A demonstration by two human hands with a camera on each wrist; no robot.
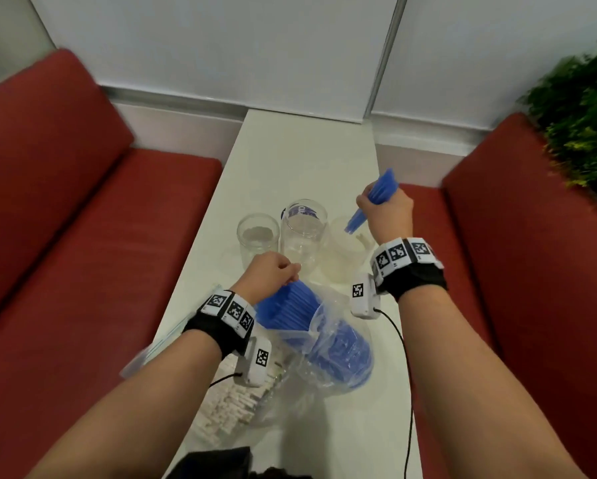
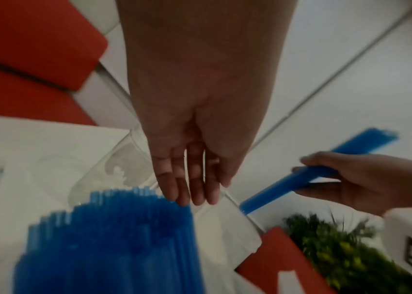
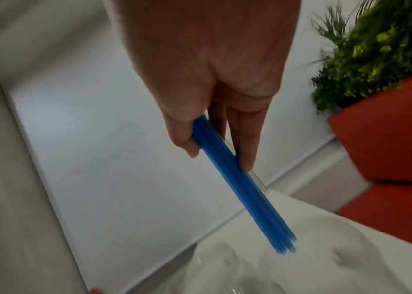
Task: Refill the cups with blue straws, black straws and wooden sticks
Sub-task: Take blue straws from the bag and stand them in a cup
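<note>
Right hand [image 1: 388, 216] grips a straw bundle [image 1: 373, 202] at one o'clock above the cups [image 1: 302, 229]; left hand [image 1: 269, 274], fingers straight, touches bagged straws [image 1: 286, 309].

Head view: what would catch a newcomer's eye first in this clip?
The bright blue stands out: the right hand grips a bundle of blue straws above the cups at mid-table. Nearer the camera, the left hand touches the ends of the many blue straws in a clear plastic bag. Red sofas flank the white table.
</note>
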